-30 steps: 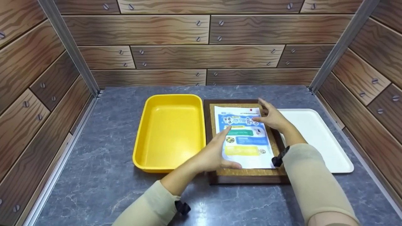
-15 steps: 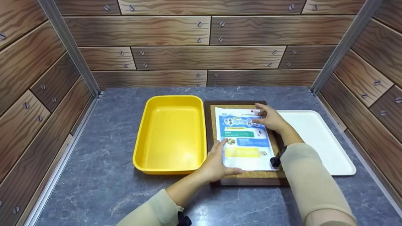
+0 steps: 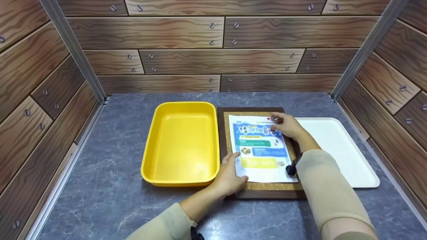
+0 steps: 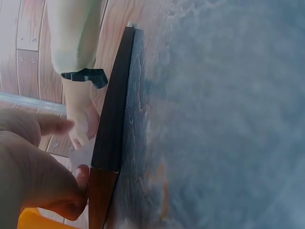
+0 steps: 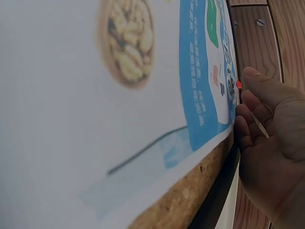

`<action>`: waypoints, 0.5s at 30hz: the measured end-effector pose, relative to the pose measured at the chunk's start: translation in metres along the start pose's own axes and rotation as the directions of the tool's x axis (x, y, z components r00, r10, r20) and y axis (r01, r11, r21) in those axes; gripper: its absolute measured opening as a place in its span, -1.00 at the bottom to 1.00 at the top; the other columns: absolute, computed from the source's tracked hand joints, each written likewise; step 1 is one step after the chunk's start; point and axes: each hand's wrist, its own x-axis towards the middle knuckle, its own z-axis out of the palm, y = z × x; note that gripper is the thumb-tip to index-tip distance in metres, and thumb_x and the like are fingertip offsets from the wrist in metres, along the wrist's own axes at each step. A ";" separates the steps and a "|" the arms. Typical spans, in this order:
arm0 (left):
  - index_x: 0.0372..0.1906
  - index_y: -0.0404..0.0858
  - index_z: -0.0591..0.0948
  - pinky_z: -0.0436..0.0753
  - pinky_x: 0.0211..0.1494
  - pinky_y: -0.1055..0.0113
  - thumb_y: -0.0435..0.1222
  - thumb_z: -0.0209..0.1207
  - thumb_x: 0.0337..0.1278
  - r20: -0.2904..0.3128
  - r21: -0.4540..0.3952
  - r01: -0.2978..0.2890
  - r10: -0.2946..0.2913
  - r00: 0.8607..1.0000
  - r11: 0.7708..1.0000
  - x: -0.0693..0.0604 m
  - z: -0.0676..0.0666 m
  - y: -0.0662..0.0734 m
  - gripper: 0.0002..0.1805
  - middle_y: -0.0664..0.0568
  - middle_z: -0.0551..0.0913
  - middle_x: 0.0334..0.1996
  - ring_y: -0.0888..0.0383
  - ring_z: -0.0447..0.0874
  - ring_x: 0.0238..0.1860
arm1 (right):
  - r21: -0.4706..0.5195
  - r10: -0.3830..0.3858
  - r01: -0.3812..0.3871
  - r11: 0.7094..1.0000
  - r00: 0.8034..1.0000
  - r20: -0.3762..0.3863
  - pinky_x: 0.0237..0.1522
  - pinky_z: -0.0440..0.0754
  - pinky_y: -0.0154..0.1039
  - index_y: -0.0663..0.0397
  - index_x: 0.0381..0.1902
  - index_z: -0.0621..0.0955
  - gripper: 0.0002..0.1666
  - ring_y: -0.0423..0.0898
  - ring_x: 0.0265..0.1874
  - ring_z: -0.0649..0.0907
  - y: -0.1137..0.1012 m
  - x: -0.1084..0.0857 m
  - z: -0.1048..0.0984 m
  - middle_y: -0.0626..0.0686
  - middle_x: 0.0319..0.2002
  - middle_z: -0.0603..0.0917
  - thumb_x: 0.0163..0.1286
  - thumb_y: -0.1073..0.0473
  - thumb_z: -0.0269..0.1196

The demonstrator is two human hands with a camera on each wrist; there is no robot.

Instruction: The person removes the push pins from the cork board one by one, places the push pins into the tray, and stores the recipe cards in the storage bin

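Printed sheet (image 3: 263, 175) lies flat on a framed cork board (image 3: 272, 186), right of centre in the head view, between the two hands. Left hand (image 3: 227, 178) is released, its thumb and fingers spread apart at the sheet's lower left corner. Right hand (image 3: 289, 126) is at the upper right corner, fingers loosely bent, holding nothing that can be made out; a red pin (image 5: 239, 85) sits just beside its fingertips, contact unclear. A yellow tray (image 3: 183, 140) stands left of the board and a white tray (image 3: 337, 153) right of it, all on the grey bench (image 3: 113, 170).
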 end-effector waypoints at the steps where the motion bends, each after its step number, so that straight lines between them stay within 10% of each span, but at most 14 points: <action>1: 0.61 -0.30 0.34 0.50 0.62 -0.12 -0.45 0.46 0.13 -0.005 0.002 0.001 -0.001 1.000 1.000 0.001 0.000 0.000 -0.08 -0.44 0.20 0.65 -0.39 0.37 0.58 | 0.003 0.004 -0.004 1.000 1.000 0.000 0.58 0.46 0.24 0.13 0.67 0.35 -0.21 0.32 0.47 0.52 0.000 0.001 0.000 0.38 0.47 0.54 0.58 0.22 0.33; 15: 0.55 -0.36 0.34 0.45 0.66 -0.05 -0.62 0.17 0.05 -0.041 0.007 -0.026 0.026 0.999 1.000 0.007 0.006 -0.007 -0.15 -0.38 0.34 0.54 -0.25 0.45 0.53 | -0.037 -0.037 0.034 0.999 0.997 -0.073 0.44 0.58 0.21 0.22 0.51 0.54 -0.43 0.28 0.33 0.62 0.003 0.013 0.002 0.34 0.33 0.67 0.61 0.27 0.27</action>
